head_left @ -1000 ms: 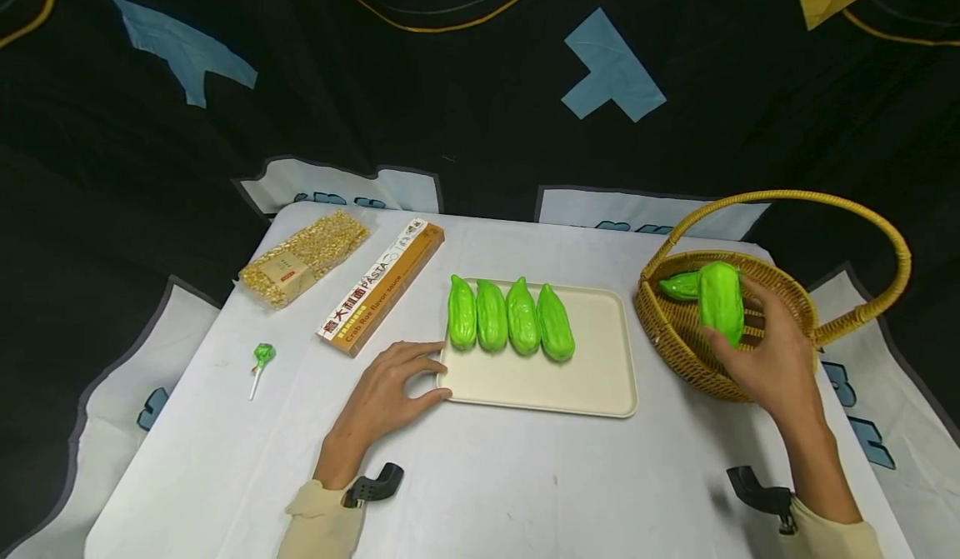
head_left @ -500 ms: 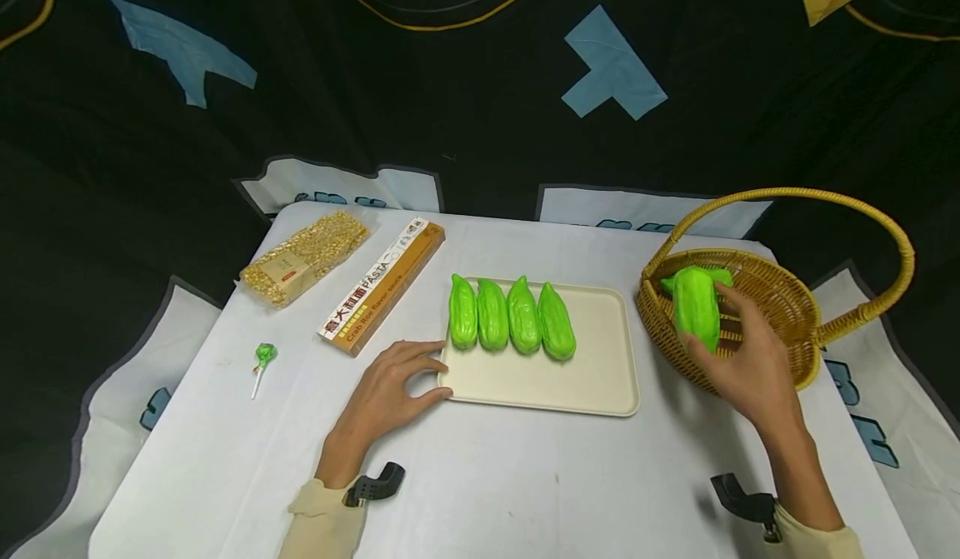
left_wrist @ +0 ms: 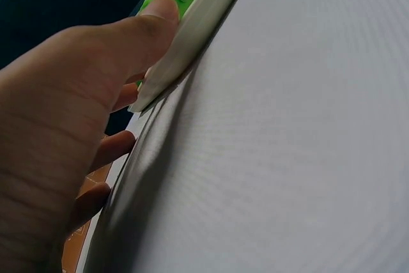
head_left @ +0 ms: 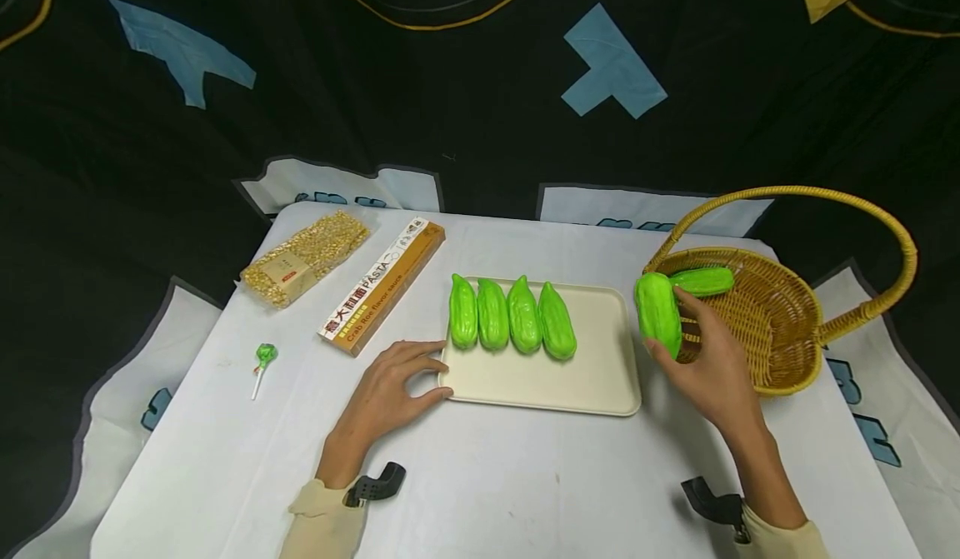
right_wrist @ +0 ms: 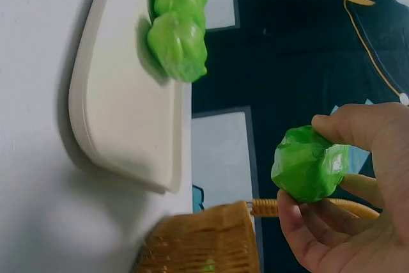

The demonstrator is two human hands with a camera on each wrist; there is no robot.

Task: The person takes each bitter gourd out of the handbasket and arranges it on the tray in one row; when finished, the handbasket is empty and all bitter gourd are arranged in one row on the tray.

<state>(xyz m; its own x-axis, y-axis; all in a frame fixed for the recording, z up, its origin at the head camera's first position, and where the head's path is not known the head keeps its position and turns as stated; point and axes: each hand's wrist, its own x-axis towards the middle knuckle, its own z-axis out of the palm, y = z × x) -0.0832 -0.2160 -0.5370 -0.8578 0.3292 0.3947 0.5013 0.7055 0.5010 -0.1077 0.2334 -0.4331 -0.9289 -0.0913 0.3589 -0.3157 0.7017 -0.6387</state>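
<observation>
My right hand (head_left: 705, 363) grips a green bitter gourd (head_left: 658, 316), thumb on one side and fingers on the other, at the left rim of the wicker basket (head_left: 780, 351). The right wrist view shows this gourd end-on, held clear of the table. A second bitter gourd (head_left: 702, 281) lies in the basket. Several more gourds (head_left: 492, 316) lie side by side across the left and middle of the cream tray (head_left: 517, 384). My left hand (head_left: 390, 388) rests at the tray's left edge, thumb and fingertips touching its rim (left_wrist: 185, 46).
Left of the tray lie a pasta box (head_left: 384, 286), a bag of yellow kernels (head_left: 307, 257) and a green-wrapped lollipop (head_left: 261, 367). A tall handle (head_left: 840, 197) arches over the basket. A dark curtain (head_left: 420, 92) hangs behind the white table (head_left: 547, 484).
The right hand has carried its gourd leftward from inside the basket to the left rim, uncovering the gourd lying within. The left hand and tray have stayed put.
</observation>
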